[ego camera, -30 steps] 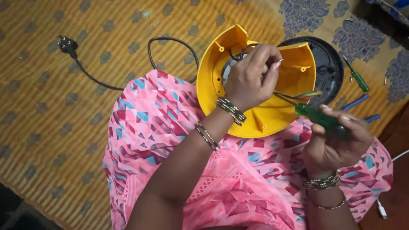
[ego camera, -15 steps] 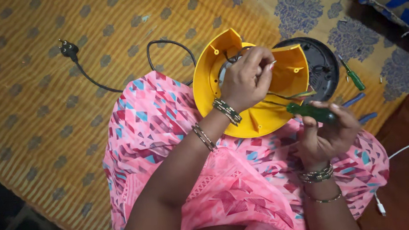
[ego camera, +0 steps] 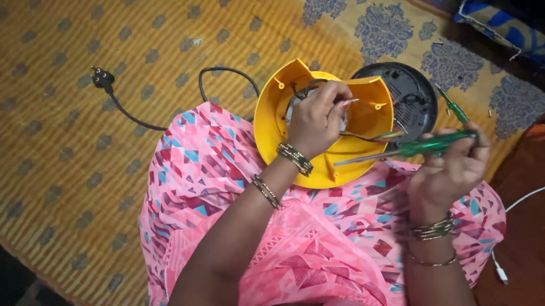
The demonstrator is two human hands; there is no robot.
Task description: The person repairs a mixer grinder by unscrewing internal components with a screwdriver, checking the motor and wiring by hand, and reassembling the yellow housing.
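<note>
A patterned yellow mat (ego camera: 64, 153) is spread across the floor, with a pink printed lap (ego camera: 237, 193) near the camera. On the lap's far edge a yellow appliance housing (ego camera: 270, 118) is tilted open; a black round base (ego camera: 417, 90) lies just right of it. The left hand (ego camera: 318, 119) is pinched on something small inside the housing. The right hand (ego camera: 453, 167) is closed on a green screwdriver (ego camera: 433, 144). Reassembly or wiring is judged underway; the tip must next be aligned inside. A black plug (ego camera: 102, 77) lies far left.
</note>
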